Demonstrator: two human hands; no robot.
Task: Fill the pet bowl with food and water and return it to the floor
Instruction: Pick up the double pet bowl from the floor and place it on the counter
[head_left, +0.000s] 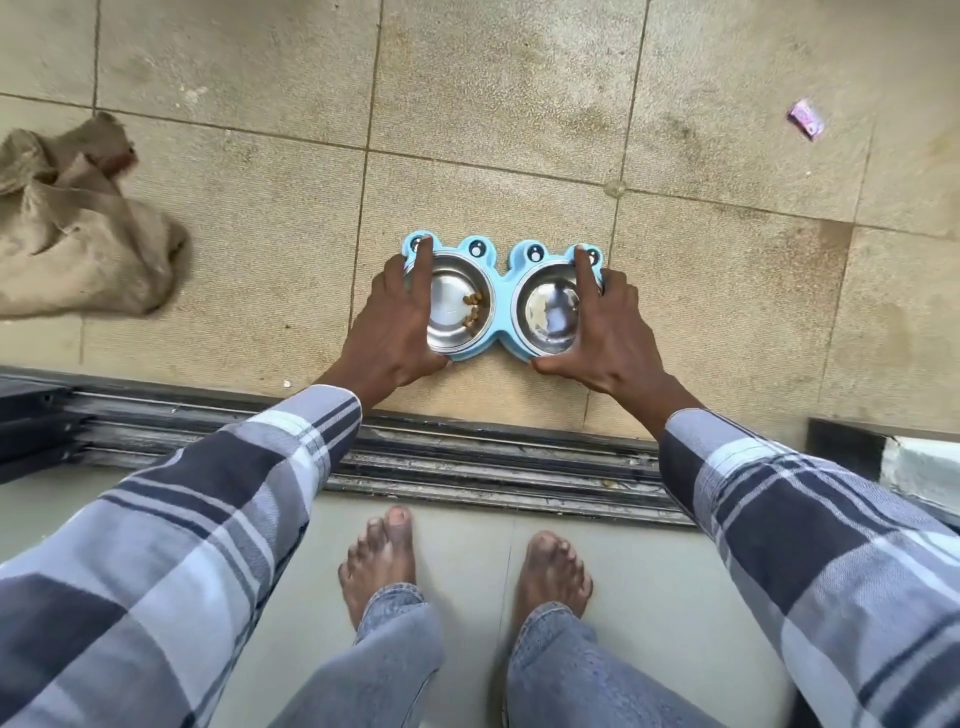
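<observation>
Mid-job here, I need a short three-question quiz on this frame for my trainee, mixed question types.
1. True or false: the left steel bowl in the light blue frog-shaped plastic double feeder is full of kibble.
2. Multiple choice: how is the feeder held? A) left hand only B) right hand only C) one hand's grip at each end
3. Fill in: the crumpled brown burlap sack lies on the tiled floor to the feeder's ____.

Key
1. False: only a few brown kibble pieces lie in it.
2. C
3. left
</observation>
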